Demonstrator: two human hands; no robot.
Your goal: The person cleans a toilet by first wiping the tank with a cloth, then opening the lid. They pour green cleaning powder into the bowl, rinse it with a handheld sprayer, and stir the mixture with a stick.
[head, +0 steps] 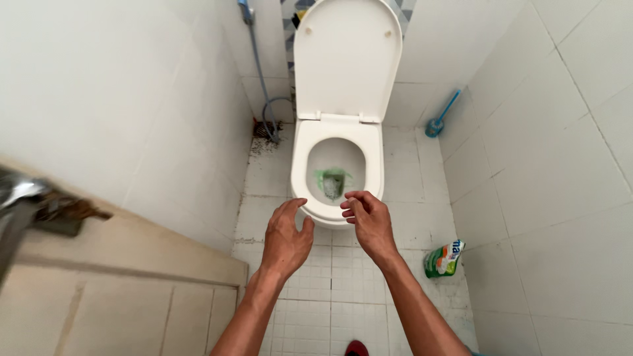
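Note:
A white toilet (300, 173) stands ahead with its seat lid (346, 59) raised against the wall. Green liquid streaks the inside of the bowl (333, 179) around the water. My left hand (285, 238) hovers just in front of the bowl's near rim, fingers spread and curved, holding nothing. My right hand (368, 221) hangs beside it at the rim's front edge, fingers loosely curled downward, also empty. Neither hand touches the toilet.
A green refill pouch (443, 258) leans on the floor at the right wall. A blue toilet brush (440, 117) rests in the far right corner. A spray hose (259, 72) hangs on the left wall. A door with a metal handle (23, 198) is at my left.

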